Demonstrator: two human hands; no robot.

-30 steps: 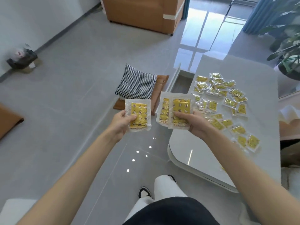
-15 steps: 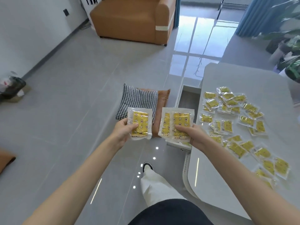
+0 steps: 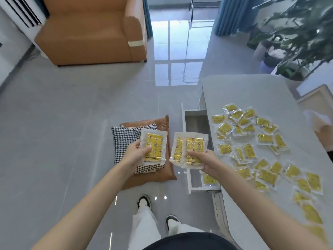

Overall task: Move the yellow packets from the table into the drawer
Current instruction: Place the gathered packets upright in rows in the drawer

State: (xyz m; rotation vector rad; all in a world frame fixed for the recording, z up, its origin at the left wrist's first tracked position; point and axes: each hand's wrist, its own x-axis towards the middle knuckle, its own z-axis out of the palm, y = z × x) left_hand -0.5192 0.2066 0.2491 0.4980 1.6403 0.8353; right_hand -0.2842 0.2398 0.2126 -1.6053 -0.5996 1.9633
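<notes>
Left hand: your left hand point(image 3: 137, 154) grips a single packet point(image 3: 154, 147) at its near left corner, with the thumb laid across the yellow face. You hold it in the air above the checked cushion point(image 3: 124, 139).

Right hand: your right hand point(image 3: 203, 160) clasps a pair of packets point(image 3: 191, 148) that overlap, one half behind the other. The thumb presses on the front one, and the fingers are curled underneath.

Drawer: the drawer point(image 3: 195, 121) stands pulled out from the left side of the table point(image 3: 252, 92). The pair you hold hangs over its near half. Its far half shows bare grey bottom.

Already inside: one stowed packet point(image 3: 209, 179) lies at the near end of the drawer, partly hidden by your right wrist.

On the table: the loose packets point(image 3: 264, 139) lie scattered and overlapping, from just beside the drawer out to the near right edge.

Floor: the checked cushion rests on a brown cushion point(image 3: 162, 123), left of the drawer.

Far side: an orange sofa point(image 3: 90, 33) is at the far left and a plant point(image 3: 297, 33) at the far right.
</notes>
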